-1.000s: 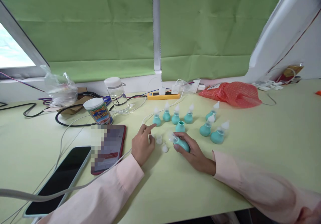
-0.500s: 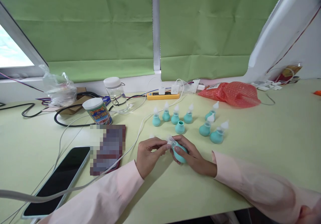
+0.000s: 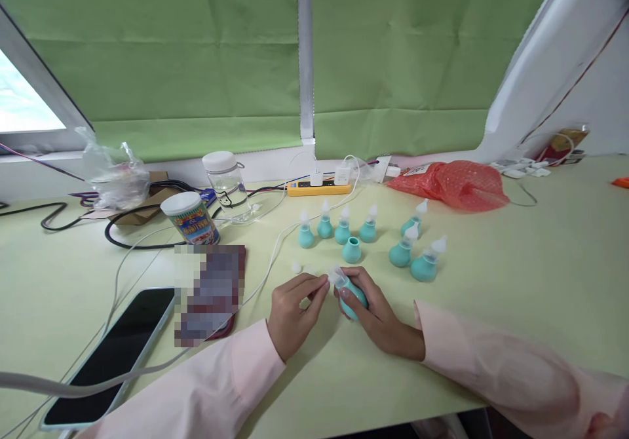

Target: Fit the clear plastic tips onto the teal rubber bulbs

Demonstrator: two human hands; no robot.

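Note:
My right hand (image 3: 388, 324) wraps round the teal bulb of a nasal aspirator (image 3: 358, 303), tilted with its clear nozzle (image 3: 337, 275) towards the left. At the nozzle's end, the thumb and fingers of my left hand (image 3: 295, 314) are pinched together on the tip. Just beyond my hands stands a bare teal bulb (image 3: 352, 251) with an open neck. Several whole aspirators with pale pointed tips stand in a row (image 3: 343, 229) behind it and in a group (image 3: 424, 267) to the right. A small white piece (image 3: 296, 267) lies near my left fingers.
Two phones, one black-screened (image 3: 113, 354) and one blurred in a red case (image 3: 213, 295), lie left of my arm. A white cable (image 3: 275, 252) crosses the table. Behind stand a printed can (image 3: 191, 219), a clear bottle (image 3: 228, 187), a yellow power strip (image 3: 317, 189) and red bubble wrap (image 3: 457, 185).
The fingers of my left hand have shifted slightly left towards the nozzle's end, and the small white piece shows more fully. My right hand keeps its hold on the bulb.

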